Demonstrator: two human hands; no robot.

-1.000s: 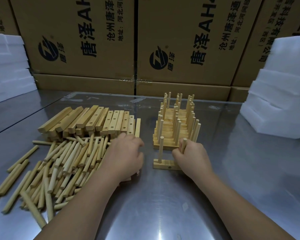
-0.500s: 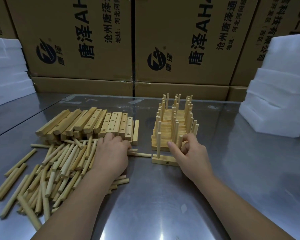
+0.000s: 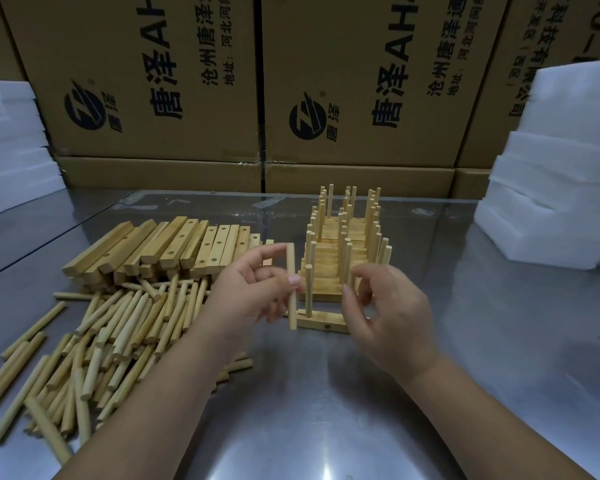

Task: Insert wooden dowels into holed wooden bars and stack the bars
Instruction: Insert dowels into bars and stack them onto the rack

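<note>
The cardboard boxes [image 3: 146,81] along the back each carried a round logo with a small "唐泽" beside it. Above that came a large "唐泽", then "AH" cut off by the top edge, and smaller lines beginning "沧州唐泽通" and "地址:河北". The print on the rightmost box was too skewed to read. White foam blocks [image 3: 561,188] stood stacked at both sides of your steel tabletop [image 3: 326,410].

On your left lay the heap of holed bars [image 3: 174,247]. Nearer you lay the loose dowels [image 3: 118,327], some of them hidden under your left forearm. The stack [image 3: 340,251] of pegged bars stood right of centre. Just in front of it lay a single bar [image 3: 321,323] with one upright dowel [image 3: 308,289] in its left end.

Your left hand [image 3: 253,292] pinched the held dowel [image 3: 291,271] upright between thumb and forefinger, its lower end just beside the single bar's left end. Your right hand [image 3: 392,317] hovered over the bar's right end and covered it. Its fingers were loosely curled and spread, gripping nothing I could see, and blur softened the fingertips.
</note>
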